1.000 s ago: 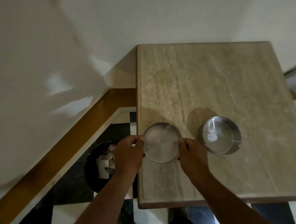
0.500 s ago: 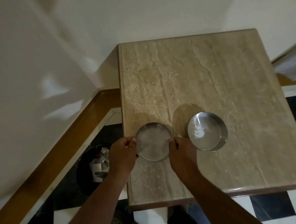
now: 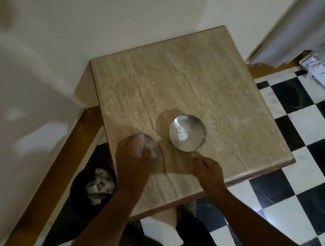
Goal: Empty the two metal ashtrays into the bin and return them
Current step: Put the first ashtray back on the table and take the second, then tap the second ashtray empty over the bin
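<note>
Two round metal ashtrays are on the beige stone table (image 3: 193, 81). The left ashtray (image 3: 151, 143) lies near the table's left edge, blurred, and my left hand (image 3: 133, 158) covers most of it and grips it from above. The right ashtray (image 3: 187, 133) stands upright beside it with a bright reflection inside. My right hand (image 3: 207, 169) rests just below the right ashtray with fingers loosely curled, holding nothing. A black bin (image 3: 92, 189) with crumpled white paper stands on the floor left of the table.
A cream wall with a wooden skirting board (image 3: 54, 172) runs along the left. The floor (image 3: 296, 136) is black-and-white checkered. A white power strip (image 3: 320, 71) lies at the far right near a white curtain. My feet show under the table's front edge.
My right hand let go of the left ashtray and drew back to the right. My left hand shifted over the top of that ashtray. The camera view swung left.
</note>
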A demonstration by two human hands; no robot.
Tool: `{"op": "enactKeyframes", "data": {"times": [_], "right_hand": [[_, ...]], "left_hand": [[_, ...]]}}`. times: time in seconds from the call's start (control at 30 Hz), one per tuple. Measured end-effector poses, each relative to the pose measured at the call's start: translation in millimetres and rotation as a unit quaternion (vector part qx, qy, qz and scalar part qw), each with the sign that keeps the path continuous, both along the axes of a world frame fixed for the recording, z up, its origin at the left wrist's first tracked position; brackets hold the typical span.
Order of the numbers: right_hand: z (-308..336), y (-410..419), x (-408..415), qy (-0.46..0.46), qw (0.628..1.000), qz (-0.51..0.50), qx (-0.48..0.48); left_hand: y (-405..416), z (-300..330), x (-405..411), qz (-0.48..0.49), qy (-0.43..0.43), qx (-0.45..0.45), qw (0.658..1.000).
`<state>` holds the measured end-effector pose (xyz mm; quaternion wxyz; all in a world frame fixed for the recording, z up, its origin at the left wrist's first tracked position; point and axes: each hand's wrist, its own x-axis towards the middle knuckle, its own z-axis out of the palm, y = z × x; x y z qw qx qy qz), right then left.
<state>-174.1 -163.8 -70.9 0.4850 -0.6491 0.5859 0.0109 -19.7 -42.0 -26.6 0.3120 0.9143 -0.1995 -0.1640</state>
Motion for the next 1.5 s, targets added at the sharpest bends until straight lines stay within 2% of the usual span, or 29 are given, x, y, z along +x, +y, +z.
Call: {"op": "enactKeyframes", "data": {"times": [0.1, 0.23, 0.47, 0.73, 0.9, 1.07, 1.2, 1.3, 1.37, 1.43, 1.5], "right_hand": [[0, -26, -9, -0.016, 0.999, -0.049, 0.001], [-1, -59, -3, -0.045, 0.995, -0.091, 0.017], [4, -96, 32, -0.026, 0.999, 0.026, 0.003], [7, -101, 36, -0.004, 0.996, 0.079, -0.036], [25, -91, 51, -0.057, 0.992, 0.089, -0.068], [53, -56, 94, -0.129, 0.956, 0.192, -0.178], [59, 5, 136, -0.113, 0.933, 0.294, -0.176], [55, 49, 147, -0.107, 0.926, 0.318, -0.172], [52, 93, 157, -0.12, 0.924, 0.334, -0.142], [51, 128, 164, -0.127, 0.924, 0.344, -0.106], [48, 160, 170, -0.123, 0.918, 0.365, -0.096]], "left_hand": [[-38, 7, -16, -0.006, 0.066, -0.012, 0.998], [-79, 5, -17, 0.05, 0.169, 0.034, 0.984], [-113, -6, -5, 0.039, 0.307, 0.099, 0.946], [-124, -12, -7, 0.161, 0.375, 0.018, 0.913], [-104, 7, 15, 0.248, 0.412, -0.084, 0.873], [-35, 23, 59, 0.269, 0.484, -0.175, 0.814], [55, 30, 81, 0.28, 0.515, -0.223, 0.779], [105, 24, 77, 0.261, 0.563, -0.248, 0.744], [146, 16, 73, 0.245, 0.597, -0.294, 0.705], [176, 7, 67, 0.261, 0.625, -0.352, 0.647], [206, -2, 63, 0.276, 0.626, -0.398, 0.611]]}}
